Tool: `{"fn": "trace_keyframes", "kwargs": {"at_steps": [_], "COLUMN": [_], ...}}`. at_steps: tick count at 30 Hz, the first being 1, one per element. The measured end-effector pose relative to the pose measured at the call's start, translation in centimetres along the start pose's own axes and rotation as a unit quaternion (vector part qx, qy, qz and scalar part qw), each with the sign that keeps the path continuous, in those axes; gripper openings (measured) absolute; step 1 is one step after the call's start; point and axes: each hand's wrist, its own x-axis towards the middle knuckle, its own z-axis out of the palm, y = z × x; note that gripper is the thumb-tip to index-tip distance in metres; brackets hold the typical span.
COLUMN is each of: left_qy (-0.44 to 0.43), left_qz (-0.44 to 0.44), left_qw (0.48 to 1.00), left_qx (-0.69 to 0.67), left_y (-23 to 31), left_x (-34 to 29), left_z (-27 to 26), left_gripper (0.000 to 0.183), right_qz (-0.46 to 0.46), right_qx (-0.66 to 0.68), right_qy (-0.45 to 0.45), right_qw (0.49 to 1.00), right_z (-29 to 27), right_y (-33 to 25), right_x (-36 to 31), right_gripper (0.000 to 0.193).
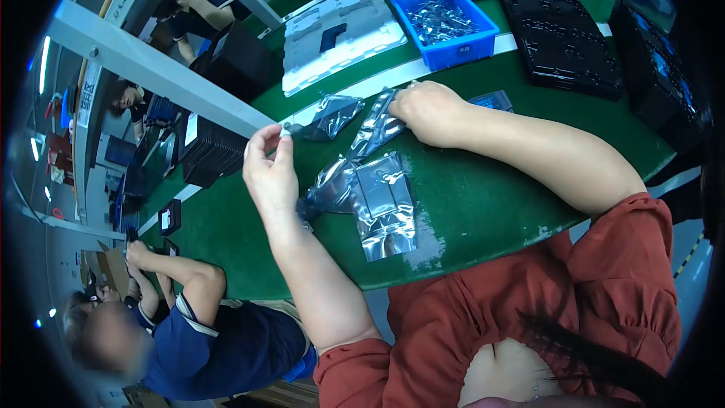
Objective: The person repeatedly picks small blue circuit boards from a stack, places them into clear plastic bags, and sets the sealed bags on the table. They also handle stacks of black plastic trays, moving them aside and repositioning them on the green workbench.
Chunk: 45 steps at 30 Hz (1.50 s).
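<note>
Now, in the head view, the left hand (270, 174) is lifted a little above the green table (491, 204). Its thumb and fingers pinch a tiny shiny part (286, 129). The part is too small to tell what it is. The right hand (430, 109) lies farther back on the table, closed on the top of a silver bag (375, 130). So the part is in the left hand, up in the air, just to the left of that bag.

It looks like the packing step: one small part is going into one bag. For the next move, the bag mouth needs to be held open and the part needs to come right over it. The bag is thin and floppy, so it may fold shut.

More silver bags (381, 204) lie in a loose heap near the front edge of the table, between the two arms. Another bag (332, 115) lies just behind the left hand.

A blue bin (445, 49) sits near the back edge. It is full of small shiny metal parts (442, 19). Beside it, to the left, is a grey tray (340, 34) with one dark piece in it. To the right, at the back corner, are black trays (563, 38); I cannot tell what is in them.

Another person in a blue shirt (226, 340) works at the left end of the table.
</note>
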Motion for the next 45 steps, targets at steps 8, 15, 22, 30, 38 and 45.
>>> {"fn": "trace_keyframes", "kwargs": {"at_steps": [8,15,22,30,38,45], "left_qy": [-0.177,-0.116,-0.076,-0.07,-0.278,-0.185], "left_qz": [-0.063,-0.069,-0.196,0.097,0.356,0.013], "left_qw": [0.956,0.96,0.978,0.99,0.892,0.938], "left_qx": [0.227,0.244,-0.01,-0.081,-0.003,-0.292], "left_y": [-7.7,-6.0,-8.3,3.7,11.4,10.4], "left_x": [-2.5,-6.0,-5.9,-6.0,-6.0,-5.2], "left_z": [-7.1,-6.3,-8.8,-7.6,1.2,3.9], "left_gripper": [0.054,0.048,0.036,0.024,0.034,0.051], "right_qz": [-0.114,-0.223,-0.233,-0.186,-0.016,0.058], "right_qx": [0.047,0.047,0.078,0.328,0.601,0.696], "right_qy": [0.105,0.047,0.056,0.178,0.036,0.175], "right_qw": [0.987,0.973,0.968,0.909,0.798,0.694], "right_z": [-1.2,-0.3,-0.9,-2.3,-3.8,-3.5], "right_y": [-2.7,-4.5,-4.3,-4.3,-3.1,-2.0], "right_x": [-5.8,-9.3,-9.8,-9.8,-10.5,-10.5], "right_gripper": [0.041,0.031,0.032,0.03,0.025,0.018]}}
